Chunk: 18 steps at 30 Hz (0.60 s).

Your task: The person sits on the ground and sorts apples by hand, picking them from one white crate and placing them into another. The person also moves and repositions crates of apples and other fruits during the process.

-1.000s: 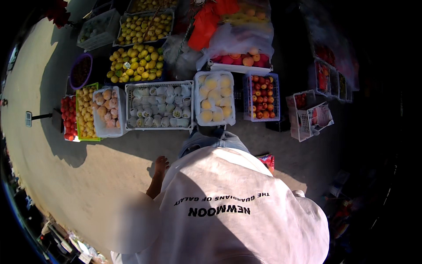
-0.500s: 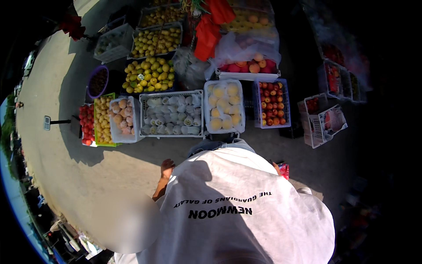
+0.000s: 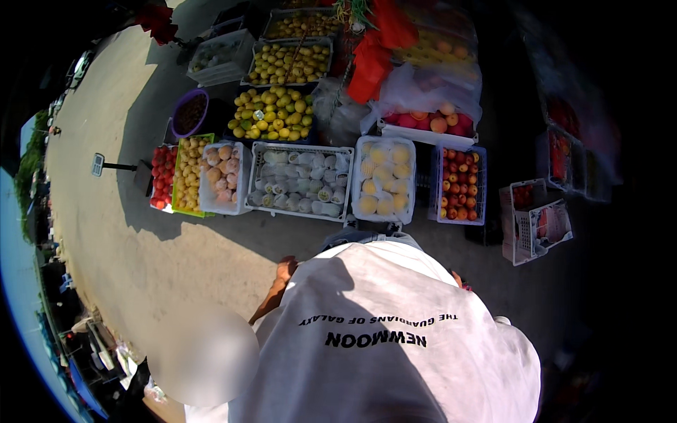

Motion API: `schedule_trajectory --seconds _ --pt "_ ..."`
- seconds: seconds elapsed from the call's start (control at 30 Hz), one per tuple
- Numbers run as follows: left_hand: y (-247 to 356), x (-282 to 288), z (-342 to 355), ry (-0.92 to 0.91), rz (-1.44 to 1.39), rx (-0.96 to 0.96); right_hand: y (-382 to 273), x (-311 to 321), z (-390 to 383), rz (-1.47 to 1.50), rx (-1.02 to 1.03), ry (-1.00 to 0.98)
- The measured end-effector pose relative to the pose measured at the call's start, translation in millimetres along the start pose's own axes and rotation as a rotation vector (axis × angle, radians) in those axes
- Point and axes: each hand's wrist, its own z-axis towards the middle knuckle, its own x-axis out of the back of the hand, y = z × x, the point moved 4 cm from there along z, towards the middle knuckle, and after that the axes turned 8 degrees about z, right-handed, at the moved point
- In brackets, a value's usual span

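Note:
My left hand (image 3: 285, 268) hangs beside my white shirt (image 3: 395, 310), low over the sunlit ground. Its fingers look loosely apart, and nothing shows in them. On the other side, my right hand (image 3: 457, 278) is mostly hidden by the shirt. A small bit of a red packet (image 3: 466, 287) shows at its fingers. Both hands are apart from the fruit. Straight ahead by my feet stands a white crate of yellow fruit in foam nets (image 3: 384, 176). Left of it is a wide crate of wrapped fruit (image 3: 300, 180); to its right, a crate of red nectarines (image 3: 460, 187).
Farther left are crates of peaches (image 3: 222, 176), small yellow fruit (image 3: 192, 173) and red fruit (image 3: 163, 169), then a scale display (image 3: 97, 164). Behind are yellow-green fruit (image 3: 273, 113) and a purple basin (image 3: 190, 113). White baskets (image 3: 525, 225) stand at right.
The crates have shifted right and, toward the right side, down in view, as my head turned. Both hands stay at my sides. Less of the red packet shows by my right hand.

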Motion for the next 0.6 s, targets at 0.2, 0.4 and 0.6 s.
schedule_trajectory --seconds 0.2,0.4,0.6 --pt "58 29 -42 0.015 -0.667 0.206 -87 -48 -40 -0.038 -0.06 -0.047" --pt "39 14 -43 0.113 -0.477 0.086 -203 -73 -72 0.066 -0.079 0.079" --pt "26 -11 -43 0.004 -0.532 0.172 -203 -69 -85 0.233 -0.238 0.163"
